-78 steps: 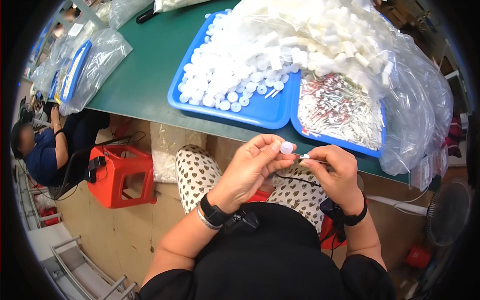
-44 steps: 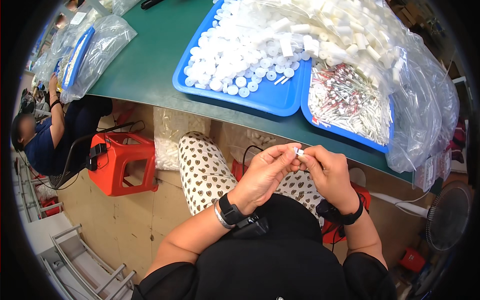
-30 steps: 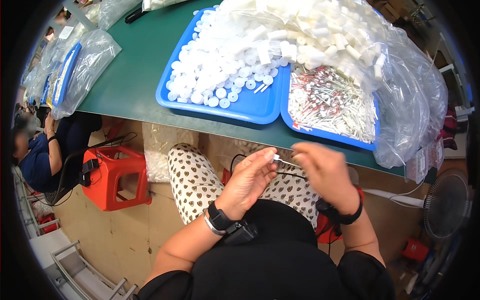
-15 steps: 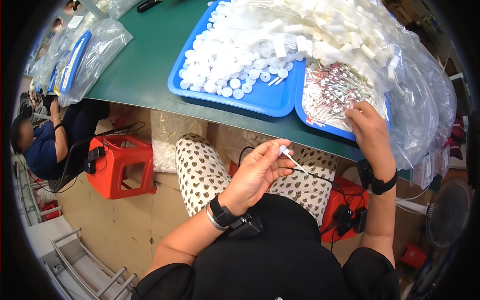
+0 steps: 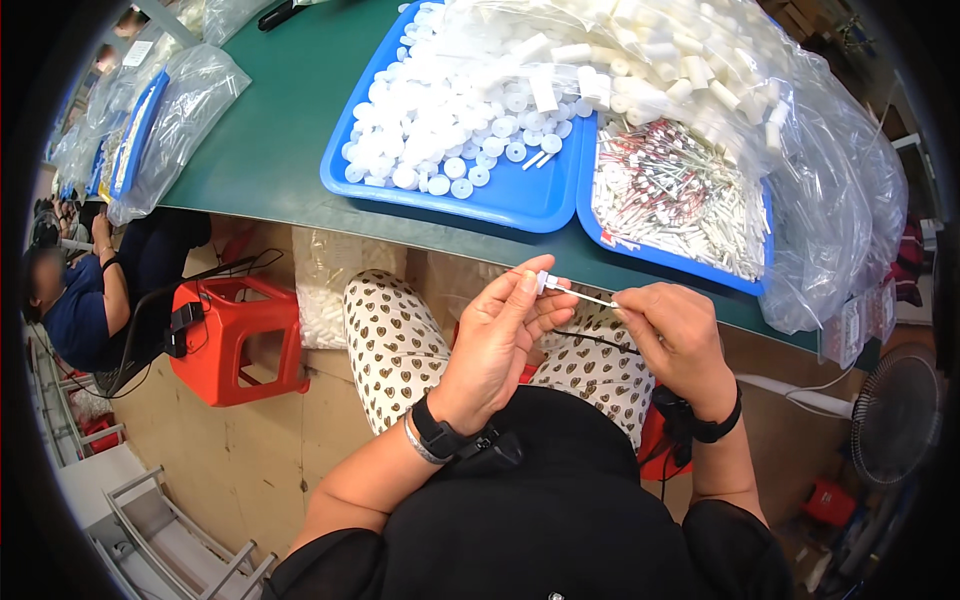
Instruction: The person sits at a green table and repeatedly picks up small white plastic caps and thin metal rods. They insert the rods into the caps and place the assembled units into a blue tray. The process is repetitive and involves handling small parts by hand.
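Note:
Between the thumb and fingers of my left hand [image 5: 497, 330] is a small white plastic cap [image 5: 545, 283]. A thin white stem [image 5: 588, 297] runs from it toward my right hand [image 5: 680, 332]. My right thumb and index finger are pinched at the stem's far end; whether they hold a separate small part there is too small to tell. Both hands are over my lap, just in front of the table edge. Beyond them stand a blue tray [image 5: 480, 213] of white discs [image 5: 440, 185] and a second blue tray [image 5: 690, 274] of thin white and red pieces [image 5: 665, 185].
Clear plastic bags [image 5: 840, 190] of white cylinders [image 5: 690, 75] lie over the trays on the green table [image 5: 270, 150]. A red stool [image 5: 235, 345] and a seated person [image 5: 85, 305] are at left. A fan [image 5: 895, 415] stands at right.
My right hand has left the right-hand tray and come down and left to the end of the stem. My left hand still holds the cap, with the stem now turned more level.

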### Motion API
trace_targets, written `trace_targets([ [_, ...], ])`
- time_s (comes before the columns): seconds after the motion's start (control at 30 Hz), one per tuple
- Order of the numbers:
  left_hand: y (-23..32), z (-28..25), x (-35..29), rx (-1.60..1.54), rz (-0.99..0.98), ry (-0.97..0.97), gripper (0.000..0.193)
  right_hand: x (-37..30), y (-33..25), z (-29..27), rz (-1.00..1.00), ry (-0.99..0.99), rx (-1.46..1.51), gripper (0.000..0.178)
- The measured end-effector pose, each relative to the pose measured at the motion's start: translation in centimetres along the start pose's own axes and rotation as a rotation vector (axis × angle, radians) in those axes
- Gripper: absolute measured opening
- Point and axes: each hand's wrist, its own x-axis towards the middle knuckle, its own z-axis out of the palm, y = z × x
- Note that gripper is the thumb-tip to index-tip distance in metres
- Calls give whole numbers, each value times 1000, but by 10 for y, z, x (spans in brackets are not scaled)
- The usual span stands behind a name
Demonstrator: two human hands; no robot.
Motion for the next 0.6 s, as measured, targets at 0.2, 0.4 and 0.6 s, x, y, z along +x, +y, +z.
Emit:
trace_targets([
  [0.2,-1,0,0,-10,10,11,40,4,-2,2,-50,36,-53,15],
  [0.4,0,-2,-1,-17,7,21,39,4,-2,5,-56,50,-85,17],
  [0.6,-3,-3,-2,-6,-5,-1,41,2,-3,10,-53,33,-58,20],
])
